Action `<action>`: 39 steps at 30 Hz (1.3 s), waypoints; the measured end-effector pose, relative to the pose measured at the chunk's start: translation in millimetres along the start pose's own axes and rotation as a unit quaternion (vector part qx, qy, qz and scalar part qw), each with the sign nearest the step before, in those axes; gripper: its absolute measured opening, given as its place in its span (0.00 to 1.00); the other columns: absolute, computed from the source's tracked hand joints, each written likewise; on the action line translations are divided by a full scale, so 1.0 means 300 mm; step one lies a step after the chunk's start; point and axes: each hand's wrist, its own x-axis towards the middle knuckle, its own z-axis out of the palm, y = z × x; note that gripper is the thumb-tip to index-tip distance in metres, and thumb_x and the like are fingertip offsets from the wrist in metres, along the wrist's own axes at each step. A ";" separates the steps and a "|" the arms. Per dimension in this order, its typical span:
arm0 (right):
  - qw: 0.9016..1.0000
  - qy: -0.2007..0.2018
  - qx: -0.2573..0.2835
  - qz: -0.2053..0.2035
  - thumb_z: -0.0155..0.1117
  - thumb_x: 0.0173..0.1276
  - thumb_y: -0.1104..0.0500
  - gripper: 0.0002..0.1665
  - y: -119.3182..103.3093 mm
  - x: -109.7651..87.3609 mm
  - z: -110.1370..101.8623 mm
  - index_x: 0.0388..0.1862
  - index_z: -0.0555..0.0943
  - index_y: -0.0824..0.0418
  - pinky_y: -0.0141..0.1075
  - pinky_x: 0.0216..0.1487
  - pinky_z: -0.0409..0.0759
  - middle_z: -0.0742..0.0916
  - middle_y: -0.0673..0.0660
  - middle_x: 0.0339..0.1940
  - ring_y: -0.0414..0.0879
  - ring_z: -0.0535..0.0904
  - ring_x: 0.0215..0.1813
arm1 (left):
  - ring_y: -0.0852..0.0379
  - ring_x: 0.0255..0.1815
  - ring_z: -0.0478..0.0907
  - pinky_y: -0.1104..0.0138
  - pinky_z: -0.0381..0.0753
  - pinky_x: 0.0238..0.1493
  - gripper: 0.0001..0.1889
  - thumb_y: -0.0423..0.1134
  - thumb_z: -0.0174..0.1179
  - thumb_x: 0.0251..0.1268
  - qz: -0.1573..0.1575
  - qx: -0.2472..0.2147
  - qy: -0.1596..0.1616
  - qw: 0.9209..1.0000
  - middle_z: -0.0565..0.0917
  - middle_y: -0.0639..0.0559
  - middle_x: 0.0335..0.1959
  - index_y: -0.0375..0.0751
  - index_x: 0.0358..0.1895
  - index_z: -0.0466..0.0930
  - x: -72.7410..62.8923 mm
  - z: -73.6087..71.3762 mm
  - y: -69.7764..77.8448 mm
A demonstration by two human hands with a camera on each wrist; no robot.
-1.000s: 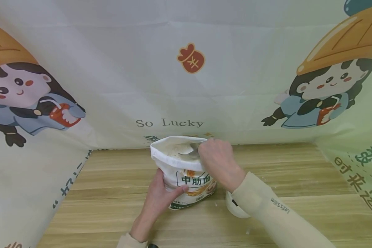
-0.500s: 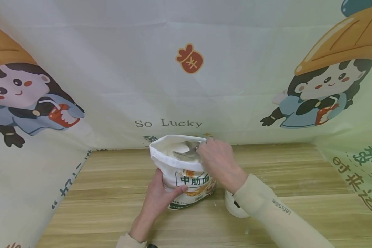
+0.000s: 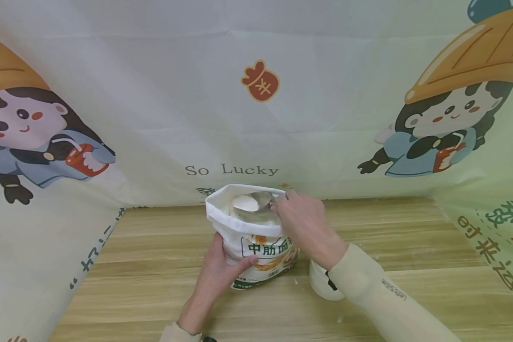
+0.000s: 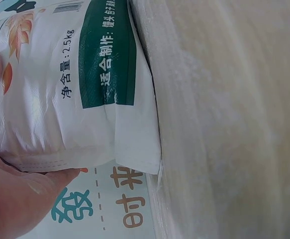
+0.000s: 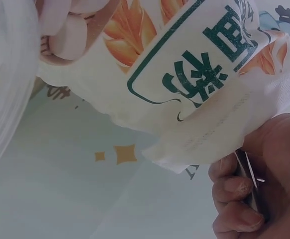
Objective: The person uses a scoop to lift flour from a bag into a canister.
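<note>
A white flour bag (image 3: 267, 259) with green lettering stands on the table, its mouth folded outward. My left hand (image 3: 218, 268) grips its lower left side, thumb across the front; in the left wrist view, that hand (image 4: 23, 199) curls round the bag's edge. Above the flour inside the mouth, my right hand (image 3: 301, 218) holds a metal scoop (image 3: 265, 202) loaded with a white mound of flour (image 3: 245, 203). Curled fingers clasp the scoop's handle (image 5: 250, 184) in the right wrist view. The bag's rim and my fist hide part of the scoop.
A white bowl (image 3: 322, 285) with a black mark stands right of the bag, partly under my right forearm. Small white specks (image 3: 339, 319) lie on the wood-grain table (image 3: 154, 266). A printed cloth backdrop (image 3: 175, 109) rises behind and at both sides.
The scoop has come up and tilted level inside the bag's mouth, now showing a mound of flour. My right wrist has turned slightly; the left hand keeps its hold on the bag.
</note>
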 end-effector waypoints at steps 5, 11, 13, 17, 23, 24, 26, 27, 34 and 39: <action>1.000 0.001 0.017 0.003 0.64 0.78 0.50 0.16 0.013 -0.010 0.000 0.36 0.83 0.61 0.41 0.21 0.79 0.81 0.53 0.28 0.46 0.74 0.26 | 0.43 0.60 0.79 0.47 0.77 0.64 0.46 0.45 0.82 0.51 0.001 -0.003 0.003 1.000 0.81 0.41 0.59 0.38 0.71 0.64 0.000 0.001 -0.001; 0.999 0.022 0.044 -0.005 0.67 0.75 0.50 0.14 0.034 -0.032 0.003 0.37 0.84 0.61 0.41 0.19 0.76 0.79 0.52 0.26 0.46 0.73 0.25 | 0.43 0.59 0.80 0.45 0.77 0.63 0.45 0.45 0.82 0.52 0.007 0.005 0.005 1.000 0.82 0.40 0.59 0.37 0.70 0.65 0.000 0.001 -0.004; 0.998 0.037 0.048 -0.008 0.69 0.74 0.50 0.14 0.042 -0.042 0.001 0.37 0.84 0.60 0.41 0.18 0.75 0.78 0.51 0.26 0.47 0.73 0.24 | 0.43 0.60 0.79 0.46 0.77 0.64 0.46 0.45 0.82 0.52 0.005 0.004 0.005 1.000 0.81 0.41 0.59 0.38 0.71 0.64 0.001 0.001 -0.003; 0.996 0.071 0.056 -0.019 0.72 0.71 0.51 0.13 0.060 -0.060 -0.001 0.36 0.85 0.60 0.43 0.17 0.75 0.80 0.51 0.25 0.48 0.75 0.22 | 0.43 0.61 0.79 0.46 0.76 0.65 0.47 0.45 0.82 0.51 0.001 -0.002 0.002 1.000 0.81 0.41 0.61 0.40 0.72 0.64 0.001 0.003 0.001; 0.992 0.086 0.089 -0.023 0.71 0.72 0.52 0.11 0.090 -0.084 -0.012 0.39 0.87 0.60 0.43 0.19 0.77 0.85 0.53 0.30 0.51 0.80 0.25 | 0.43 0.61 0.79 0.46 0.75 0.65 0.47 0.44 0.82 0.51 0.002 -0.004 0.001 1.000 0.81 0.42 0.61 0.40 0.72 0.64 -0.001 0.002 0.001; 0.992 0.083 0.096 -0.024 0.71 0.72 0.52 0.11 0.096 -0.087 -0.014 0.40 0.87 0.60 0.43 0.20 0.78 0.86 0.54 0.31 0.51 0.81 0.26 | 0.43 0.61 0.79 0.46 0.76 0.65 0.47 0.44 0.82 0.51 0.001 -0.004 0.002 1.000 0.81 0.42 0.60 0.40 0.72 0.64 -0.001 0.002 0.000; 0.990 0.080 0.111 -0.027 0.70 0.73 0.52 0.12 0.110 -0.092 -0.018 0.42 0.87 0.61 0.43 0.23 0.80 0.88 0.55 0.34 0.51 0.83 0.29 | 0.43 0.60 0.79 0.46 0.76 0.65 0.47 0.44 0.82 0.51 0.000 -0.002 0.002 1.000 0.81 0.42 0.60 0.40 0.72 0.64 -0.002 0.002 -0.001; 0.990 0.078 0.116 -0.029 0.70 0.73 0.52 0.12 0.117 -0.094 -0.020 0.42 0.87 0.61 0.43 0.24 0.81 0.88 0.55 0.35 0.51 0.84 0.30 | 0.43 0.60 0.79 0.46 0.76 0.65 0.47 0.44 0.82 0.51 0.000 -0.002 0.002 1.000 0.81 0.42 0.60 0.40 0.72 0.64 -0.002 0.002 -0.001; 0.986 0.071 0.148 -0.032 0.69 0.73 0.53 0.12 0.162 -0.108 -0.030 0.46 0.87 0.61 0.43 0.31 0.83 0.90 0.55 0.40 0.51 0.85 0.35 | 0.44 0.61 0.79 0.46 0.75 0.65 0.47 0.46 0.82 0.51 -0.003 -0.002 -0.002 1.000 0.81 0.42 0.60 0.40 0.72 0.63 0.000 0.001 -0.006; 0.984 0.074 0.159 -0.035 0.69 0.73 0.53 0.13 0.187 -0.117 -0.032 0.47 0.88 0.62 0.46 0.35 0.85 0.90 0.57 0.42 0.53 0.87 0.39 | 0.44 0.61 0.79 0.45 0.76 0.65 0.47 0.46 0.82 0.51 -0.005 -0.001 -0.002 1.000 0.81 0.42 0.59 0.40 0.72 0.64 0.002 0.001 -0.005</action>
